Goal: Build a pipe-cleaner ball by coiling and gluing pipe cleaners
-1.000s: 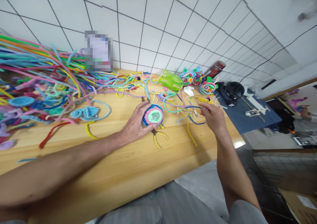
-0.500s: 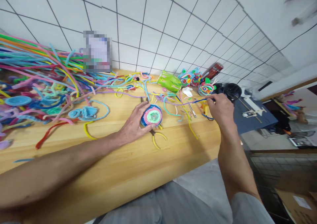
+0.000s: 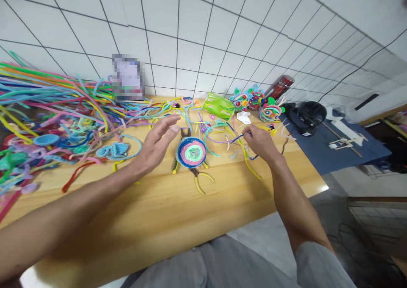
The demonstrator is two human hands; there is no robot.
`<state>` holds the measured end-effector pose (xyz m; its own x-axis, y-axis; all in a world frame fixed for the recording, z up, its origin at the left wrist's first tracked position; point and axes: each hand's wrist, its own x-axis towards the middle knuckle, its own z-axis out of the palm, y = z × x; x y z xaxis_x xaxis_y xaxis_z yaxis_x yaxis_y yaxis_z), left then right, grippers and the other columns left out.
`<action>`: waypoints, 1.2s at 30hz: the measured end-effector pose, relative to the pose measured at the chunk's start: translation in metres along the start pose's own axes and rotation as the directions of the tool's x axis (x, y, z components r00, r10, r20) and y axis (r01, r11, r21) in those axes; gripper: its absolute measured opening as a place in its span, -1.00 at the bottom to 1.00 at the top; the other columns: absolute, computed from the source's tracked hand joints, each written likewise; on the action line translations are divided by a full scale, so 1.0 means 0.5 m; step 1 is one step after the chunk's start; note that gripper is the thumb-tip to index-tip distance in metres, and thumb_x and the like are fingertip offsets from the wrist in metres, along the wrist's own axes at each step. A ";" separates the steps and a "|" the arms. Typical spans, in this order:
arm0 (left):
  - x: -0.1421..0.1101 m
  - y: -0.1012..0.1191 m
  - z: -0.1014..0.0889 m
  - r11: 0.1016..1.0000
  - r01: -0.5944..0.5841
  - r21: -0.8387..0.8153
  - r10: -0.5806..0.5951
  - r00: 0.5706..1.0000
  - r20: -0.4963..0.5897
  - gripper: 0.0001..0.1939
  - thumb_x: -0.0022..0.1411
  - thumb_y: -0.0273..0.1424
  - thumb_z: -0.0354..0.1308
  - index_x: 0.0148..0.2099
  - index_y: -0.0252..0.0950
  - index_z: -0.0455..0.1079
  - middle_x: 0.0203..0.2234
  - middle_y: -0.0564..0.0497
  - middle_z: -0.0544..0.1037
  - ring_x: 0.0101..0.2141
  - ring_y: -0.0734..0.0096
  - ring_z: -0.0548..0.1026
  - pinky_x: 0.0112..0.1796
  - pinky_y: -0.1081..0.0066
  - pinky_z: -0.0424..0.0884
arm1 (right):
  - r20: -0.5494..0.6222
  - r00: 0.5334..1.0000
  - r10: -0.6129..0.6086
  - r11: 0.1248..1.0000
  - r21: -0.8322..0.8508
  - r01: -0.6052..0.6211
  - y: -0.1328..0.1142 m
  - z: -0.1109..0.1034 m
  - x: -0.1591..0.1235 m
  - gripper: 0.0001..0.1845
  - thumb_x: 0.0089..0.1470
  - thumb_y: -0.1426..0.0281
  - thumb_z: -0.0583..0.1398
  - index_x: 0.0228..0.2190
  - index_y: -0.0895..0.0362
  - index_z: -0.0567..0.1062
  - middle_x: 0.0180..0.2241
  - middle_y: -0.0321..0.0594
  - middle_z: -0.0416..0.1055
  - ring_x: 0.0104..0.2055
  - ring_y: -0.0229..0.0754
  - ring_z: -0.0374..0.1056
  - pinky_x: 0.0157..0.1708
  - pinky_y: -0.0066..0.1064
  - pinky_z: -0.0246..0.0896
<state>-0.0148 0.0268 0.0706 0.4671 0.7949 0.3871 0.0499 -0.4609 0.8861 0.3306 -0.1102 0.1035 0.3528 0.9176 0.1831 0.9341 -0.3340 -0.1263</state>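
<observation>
My left hand [image 3: 160,141] hovers open just left of a round coiled piece [image 3: 191,152], its rings blue, pink and pale green. Nothing is in that hand. Under the round piece lie green-and-yellow handled pliers [image 3: 175,166], with their dark jaws showing above it. Smaller pliers with yellow handles [image 3: 204,183] stick out below it. To the right, my right hand [image 3: 259,141] pinches a dark blue pipe cleaner [image 3: 238,138], which points left over the table. A yellow pipe cleaner [image 3: 251,165] lies beneath that hand.
Heaps of coloured pipe cleaners [image 3: 60,97] cover the table's left side. At the back are a green packet [image 3: 218,105], decorated figures [image 3: 269,111], a crumpled white tissue [image 3: 243,118] and a red cylinder [image 3: 281,86]. A black object [image 3: 310,114] sits on the blue surface at right.
My left hand has let go of the round coiled piece and moved up and left. My right hand has come left and slightly down with the blue pipe cleaner. The view has shifted somewhat.
</observation>
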 end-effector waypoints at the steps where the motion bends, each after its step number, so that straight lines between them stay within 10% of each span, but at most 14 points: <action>1: 0.025 0.008 -0.007 1.000 -0.003 0.023 0.002 0.998 0.063 -0.53 0.46 0.01 0.09 0.17 -0.16 0.54 0.16 -0.08 0.61 0.21 0.06 0.51 0.29 0.07 0.40 | 0.006 1.000 -0.010 1.000 0.014 0.010 -0.002 0.005 0.001 -0.77 0.22 0.42 0.12 -0.21 0.08 0.59 -0.27 -0.09 0.65 -0.20 0.02 0.52 -0.29 -0.30 0.20; 5: 0.140 -0.001 0.007 0.986 -0.130 0.101 0.079 0.911 0.404 -0.50 0.44 0.06 0.09 0.09 -0.15 0.62 0.04 -0.03 0.69 0.06 0.11 0.61 0.15 0.19 0.51 | 0.011 0.999 -0.044 0.998 0.054 0.043 -0.012 0.024 0.013 -0.75 0.22 0.45 0.13 -0.21 0.06 0.61 -0.23 -0.11 0.66 -0.13 0.03 0.54 -0.24 -0.28 0.28; 10: 0.247 -0.102 0.114 0.891 -0.450 0.051 0.218 0.526 0.822 -0.35 0.54 0.08 -0.14 0.16 -0.27 0.57 0.13 -0.13 0.66 0.13 0.24 0.60 0.13 0.39 0.47 | 0.010 0.996 -0.086 0.992 0.093 0.084 -0.019 0.032 0.034 -0.68 0.27 0.46 0.10 -0.13 0.05 0.64 -0.11 -0.12 0.69 -0.03 0.01 0.56 -0.05 -0.23 0.38; 15: 0.269 -0.191 0.170 0.837 -0.547 0.022 0.250 0.417 0.874 -0.48 0.55 -0.02 -0.06 0.10 -0.20 0.62 0.06 -0.12 0.70 0.14 0.21 0.59 0.22 0.33 0.39 | 0.001 0.994 -0.112 0.985 0.134 0.111 0.005 0.000 0.039 -0.67 0.27 0.43 0.12 -0.13 0.03 0.69 -0.07 -0.14 0.70 0.00 0.03 0.59 0.01 -0.17 0.42; 20: 0.264 -0.232 0.160 0.825 -0.556 0.103 0.236 0.505 0.830 -0.59 0.51 -0.18 0.04 0.17 -0.23 0.58 0.25 -0.16 0.57 0.31 0.16 0.46 0.35 0.22 0.28 | -0.210 0.975 -0.074 0.970 0.210 0.119 0.040 -0.068 0.021 -0.67 0.22 0.42 0.14 -0.16 0.01 0.71 -0.18 -0.19 0.71 -0.12 -0.02 0.61 -0.05 -0.20 0.46; 27: 0.303 -0.215 0.143 0.824 -0.460 0.331 0.180 0.766 0.617 -0.74 0.31 -0.30 0.19 -0.06 -0.25 0.64 0.06 -0.20 0.68 0.15 0.09 0.57 0.25 0.14 0.39 | -0.368 0.929 -0.032 0.948 0.284 0.145 -0.003 -0.110 -0.012 -0.68 0.23 0.38 0.13 -0.17 0.02 0.70 -0.17 -0.17 0.69 -0.13 0.00 0.59 -0.10 -0.17 0.44; 36: 0.277 0.030 0.041 0.944 -0.202 0.263 0.109 0.938 0.329 -0.65 0.39 -0.14 0.15 -0.06 -0.24 0.66 -0.15 -0.04 0.73 -0.14 0.23 0.62 -0.05 0.30 0.49 | -0.475 0.874 -0.103 0.916 0.296 0.270 -0.119 -0.107 -0.021 -0.70 0.23 0.45 0.10 -0.24 0.01 0.64 -0.23 -0.18 0.65 -0.14 -0.01 0.56 -0.06 -0.15 0.41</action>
<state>0.0688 0.1218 0.1324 0.7338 0.5659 0.3759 0.1849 -0.6988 0.6910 0.2742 -0.1117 0.1614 0.2379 0.7336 0.6365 0.9347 0.0052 -0.3554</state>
